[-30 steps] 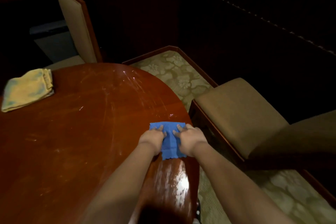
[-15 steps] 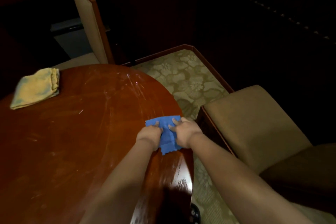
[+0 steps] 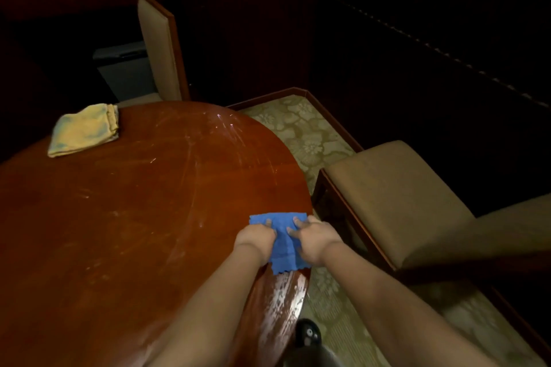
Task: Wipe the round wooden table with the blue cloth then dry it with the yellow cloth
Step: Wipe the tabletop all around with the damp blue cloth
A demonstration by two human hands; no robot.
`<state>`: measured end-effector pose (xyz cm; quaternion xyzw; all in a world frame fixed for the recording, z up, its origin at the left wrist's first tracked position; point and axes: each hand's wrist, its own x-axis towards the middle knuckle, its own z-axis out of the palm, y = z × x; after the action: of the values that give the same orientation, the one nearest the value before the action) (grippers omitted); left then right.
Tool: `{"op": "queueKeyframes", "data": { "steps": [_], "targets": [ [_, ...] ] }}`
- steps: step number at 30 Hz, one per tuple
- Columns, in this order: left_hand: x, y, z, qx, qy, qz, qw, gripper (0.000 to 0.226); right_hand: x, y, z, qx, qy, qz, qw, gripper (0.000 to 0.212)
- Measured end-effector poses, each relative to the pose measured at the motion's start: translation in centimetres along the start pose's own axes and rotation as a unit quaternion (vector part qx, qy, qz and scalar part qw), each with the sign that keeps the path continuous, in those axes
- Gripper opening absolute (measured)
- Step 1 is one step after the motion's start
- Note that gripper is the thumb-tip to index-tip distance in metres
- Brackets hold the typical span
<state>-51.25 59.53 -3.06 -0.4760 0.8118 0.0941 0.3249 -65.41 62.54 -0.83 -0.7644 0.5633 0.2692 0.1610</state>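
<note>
Both hands press down on the blue cloth (image 3: 281, 243), side by side. The left hand (image 3: 257, 238) sits on the left part of the cloth with its fingers bent over it, bunching it a little. The right hand (image 3: 314, 238) lies on the right part with its fingers spread, and the fingertips (image 3: 296, 221) touch the cloth near its far edge. A strip of blue shows between the two hands.

The blue cloth lies flat on the round wooden worktop (image 3: 134, 217), close to its right edge. The near end of the cloth has a wavy cut edge. Just below it the wood looks wet and shiny. There are pale streaks and smears across the rest of the wood, and a bright shiny patch at the far edge.

The yellow cloth (image 3: 85, 129) lies folded on the far left side of the worktop, well apart from the hands. It has some greenish marks on it.

A tan padded chair (image 3: 396, 202) stands just beside the worktop on the right. The back of another chair (image 3: 159, 48) stands up behind the far edge. The carpet (image 3: 301, 131) under them is pale with a flower pattern. The room around is dark.
</note>
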Motion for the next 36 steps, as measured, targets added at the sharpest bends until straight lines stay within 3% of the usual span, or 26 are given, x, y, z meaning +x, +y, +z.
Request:
{"op": "queueKeyframes", "data": {
  "steps": [11,36],
  "targets": [
    [-1.3,0.0,0.6,-0.024,-0.002,0.033,0.999,0.057,-0.8,-0.6,0.6,-0.022,-0.005,-0.002,1.000,0.057],
    [12.6,-7.2,-10.8,-0.049,-0.022,-0.038,0.998,0.057,15.6,9.0,-8.5,-0.002,0.057,-0.056,0.997,0.057]
  ]
}}
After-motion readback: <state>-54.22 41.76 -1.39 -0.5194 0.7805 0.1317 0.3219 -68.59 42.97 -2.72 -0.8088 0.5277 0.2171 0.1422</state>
